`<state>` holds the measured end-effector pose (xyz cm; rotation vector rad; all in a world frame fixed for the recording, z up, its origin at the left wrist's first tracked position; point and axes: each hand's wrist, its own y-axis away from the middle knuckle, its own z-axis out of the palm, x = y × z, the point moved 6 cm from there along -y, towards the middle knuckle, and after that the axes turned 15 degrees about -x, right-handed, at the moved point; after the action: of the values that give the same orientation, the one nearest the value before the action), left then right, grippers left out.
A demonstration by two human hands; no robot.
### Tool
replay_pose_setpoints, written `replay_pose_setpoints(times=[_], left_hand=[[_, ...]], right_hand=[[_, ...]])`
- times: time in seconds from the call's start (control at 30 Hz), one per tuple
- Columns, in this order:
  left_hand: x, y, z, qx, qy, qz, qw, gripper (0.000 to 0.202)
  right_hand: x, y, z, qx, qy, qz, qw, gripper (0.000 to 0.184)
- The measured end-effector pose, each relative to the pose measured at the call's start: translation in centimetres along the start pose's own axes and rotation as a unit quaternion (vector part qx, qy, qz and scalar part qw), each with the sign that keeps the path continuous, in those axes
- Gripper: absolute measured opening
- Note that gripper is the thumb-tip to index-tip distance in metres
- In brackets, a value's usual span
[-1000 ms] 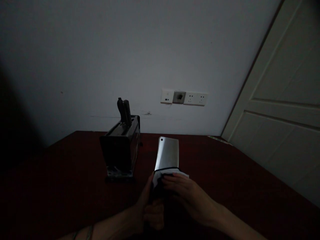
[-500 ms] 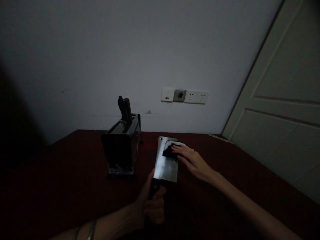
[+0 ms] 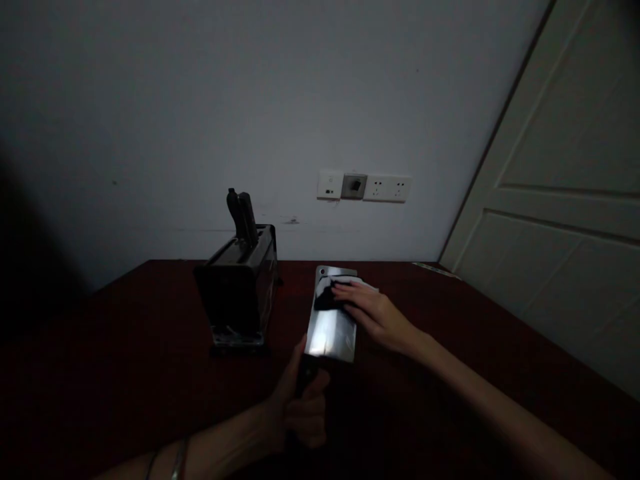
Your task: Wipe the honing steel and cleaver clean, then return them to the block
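My left hand (image 3: pixel 303 407) is wrapped round the black handle of a cleaver (image 3: pixel 331 337), whose broad steel blade points away from me, with a hole at its far corner. On the upper part of the blade lies a black-and-white cloth (image 3: pixel 325 297). My right hand (image 3: pixel 373 312) presses this cloth against the steel, fingers stretched over it from the right; part of the cloth is hidden under them. Left of the cleaver stands a dark knife block (image 3: pixel 227 297) with black-handled knives (image 3: pixel 242 217) sticking up from its top.
A dark red table (image 3: pixel 150 360) lies under everything and meets a pale wall (image 3: pixel 210 100). Wall sockets (image 3: pixel 387 189) and a switch plate sit above its back edge. A panelled door (image 3: pixel 560 220) slants along the right. The scene is dim.
My right hand and the cloth have moved slightly left across the blade. The view has shifted a little, and the blade's lower part shines brighter. My left hand keeps its grip.
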<state>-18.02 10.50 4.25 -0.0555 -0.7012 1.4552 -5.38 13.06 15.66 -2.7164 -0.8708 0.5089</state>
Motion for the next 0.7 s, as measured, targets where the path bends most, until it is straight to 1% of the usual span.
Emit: replay_pose_setpoints(times=[0.07,0.1,0.17,0.27,0.37,0.43,0.5,0.6,0.7], left_hand=[[0.0,0.0,-0.1,0.008,0.001,0.001,1.0,0.074],[0.0,0.0,0.0,0.009,0.002,0.002,1.0,0.073],[0.1,0.0,-0.1,0.013,0.003,0.004,1.0,0.072],[0.0,-0.1,-0.1,-0.005,-0.001,0.007,1.0,0.068],[0.1,0.0,-0.1,-0.041,0.013,0.026,0.999,0.057],[0.0,0.0,-0.1,-0.055,0.027,0.031,0.998,0.049],[-0.2,0.1,-0.2,-0.06,0.031,0.021,0.997,0.048],[-0.2,0.2,-0.3,-0.051,0.023,0.018,0.998,0.052],[-0.1,0.2,-0.2,-0.033,0.014,0.019,0.999,0.061]], right_hand=[[1.1,-1.4,-0.6,0.026,0.019,0.017,0.999,0.034],[1.3,-1.9,-0.6,0.033,0.025,0.02,0.999,0.034],[0.8,-2.5,-0.1,0.033,0.026,0.016,0.999,0.033],[-1.7,-1.9,1.9,0.003,0.004,-0.014,1.0,0.031],[-4.8,-0.1,3.9,-0.041,-0.028,-0.053,0.997,0.031],[-6.3,1.2,4.5,-0.052,-0.037,-0.059,0.996,0.034],[-6.9,1.9,4.5,-0.063,-0.038,-0.056,0.996,0.036],[-6.4,1.6,4.0,-0.079,-0.028,-0.054,0.995,0.034],[-4.1,0.2,2.7,-0.055,0.011,-0.045,0.997,0.032]])
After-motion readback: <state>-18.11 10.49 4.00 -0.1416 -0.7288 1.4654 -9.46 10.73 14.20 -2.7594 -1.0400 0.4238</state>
